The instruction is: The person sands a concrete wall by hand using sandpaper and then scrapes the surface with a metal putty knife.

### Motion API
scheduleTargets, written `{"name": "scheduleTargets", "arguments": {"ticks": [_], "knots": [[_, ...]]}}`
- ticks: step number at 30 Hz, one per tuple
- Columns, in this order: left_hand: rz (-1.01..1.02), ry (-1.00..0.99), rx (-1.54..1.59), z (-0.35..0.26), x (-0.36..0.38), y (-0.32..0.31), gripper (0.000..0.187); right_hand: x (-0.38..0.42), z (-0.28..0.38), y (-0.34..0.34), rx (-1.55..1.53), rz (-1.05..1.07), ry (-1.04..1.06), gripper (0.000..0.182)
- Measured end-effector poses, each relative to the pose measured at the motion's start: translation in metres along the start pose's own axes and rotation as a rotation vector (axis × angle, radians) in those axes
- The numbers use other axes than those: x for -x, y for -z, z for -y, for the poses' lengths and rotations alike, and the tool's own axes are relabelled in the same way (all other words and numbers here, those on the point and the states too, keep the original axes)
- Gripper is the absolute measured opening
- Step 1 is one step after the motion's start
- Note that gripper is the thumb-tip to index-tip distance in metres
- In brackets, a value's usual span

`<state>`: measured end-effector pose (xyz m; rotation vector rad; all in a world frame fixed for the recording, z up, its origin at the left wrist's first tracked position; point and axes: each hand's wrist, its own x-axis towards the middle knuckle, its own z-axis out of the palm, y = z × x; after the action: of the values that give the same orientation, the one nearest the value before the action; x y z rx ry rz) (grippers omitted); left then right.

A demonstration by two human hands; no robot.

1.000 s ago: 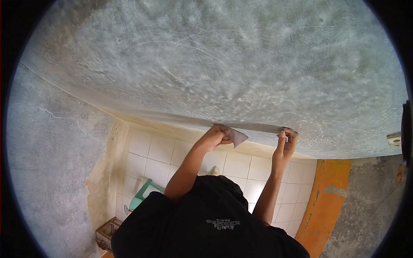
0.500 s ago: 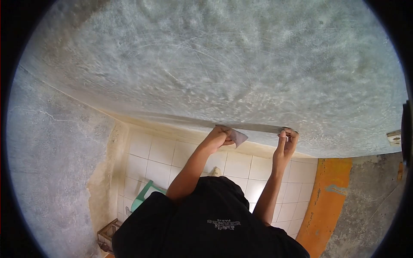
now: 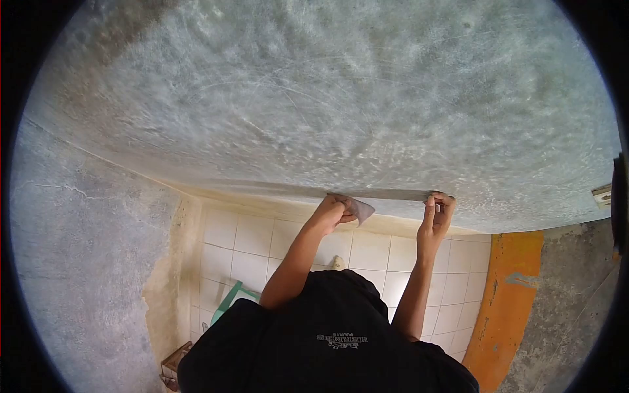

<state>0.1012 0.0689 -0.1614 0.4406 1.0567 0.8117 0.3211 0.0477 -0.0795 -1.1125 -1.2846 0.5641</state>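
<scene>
My left hand (image 3: pixel 329 213) is closed on a thin grey-brown sheet (image 3: pixel 360 209), held close against the lower part of the rough grey wall (image 3: pixel 314 118). A corner of the sheet sticks out to the right of my fingers in a triangular point. A dark band (image 3: pixel 400 194) runs along the wall between my two hands and continues left. At its right end, my right hand (image 3: pixel 437 216) has thumb and fingers pinched together at the wall surface; I cannot tell what is between the fingertips.
Below lies a white tiled floor (image 3: pixel 370 250). A green-edged plastic item (image 3: pixel 236 295) and a small wooden object (image 3: pixel 174 360) are at lower left. A cracked side wall (image 3: pixel 85 242) meets the grey wall on the left. An orange painted strip (image 3: pixel 511 314) and a wall fitting (image 3: pixel 601 196) are at right.
The view has shifted slightly, so the floor and side walls sit a little further right. Both hands keep nearly the same place and grip at the wall.
</scene>
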Motion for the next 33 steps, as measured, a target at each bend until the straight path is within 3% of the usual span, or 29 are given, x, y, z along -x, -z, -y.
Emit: {"name": "scheduleTargets", "arguments": {"ticks": [11,33], "knots": [[0.098,-0.074,0.013,-0.005,0.01,-0.002,0.024,-0.001,-0.003,-0.002,0.023,-0.011,0.014,0.01],[0.015,-0.009,-0.038,-0.01,0.012,-0.002,0.023,0.002,-0.003,0.0,0.012,-0.004,-0.003,0.011]]}}
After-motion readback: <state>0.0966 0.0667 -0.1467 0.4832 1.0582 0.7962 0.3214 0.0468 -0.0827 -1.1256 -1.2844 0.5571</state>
